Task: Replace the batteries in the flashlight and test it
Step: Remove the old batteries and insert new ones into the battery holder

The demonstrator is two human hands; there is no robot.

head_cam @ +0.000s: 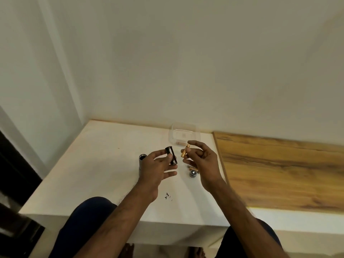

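Currently mid-reload, going left to right. Flashlight body (141, 162) is standing upright on the white bench (96, 164), open end up, just behind the left hand (155, 164) and partly hidden by it. Left hand is hovering above the bench, pinching the black battery carrier (171, 155) between thumb and fingertips, other fingers fanning loose below it. Whether its slots are filled or empty, can't tell; too small and dark. Small dark specks (168, 196) are lying on the bench nearer the person, unidentifiable.

Right hand (202, 161) is pinching one gold battery (185, 151) between thumb and forefinger, tilted, sitting just beside the carrier but not touching it. Remaining fingers are curling half open.

Below the right hand, on the bench: a couple more gold batteries (190, 167), mostly covered by the hand, and the grey tail cap (193, 173) just in front of them. Clear plastic tub (184, 135) is sitting at the back against the wall with something pale inside, unclear what. Wood-grain surface (279, 168) is adjoining on the far right, nothing on it.

My read: step in hand is loading cells into the carrier, roughly halfway through the task. Next move calls for lining the battery's axis up with a slot, checking polarity against the spring end, then pressing it home while the left hand is bracing the carrier. After that: remaining cells, carrier into the body, cap on, switch test.
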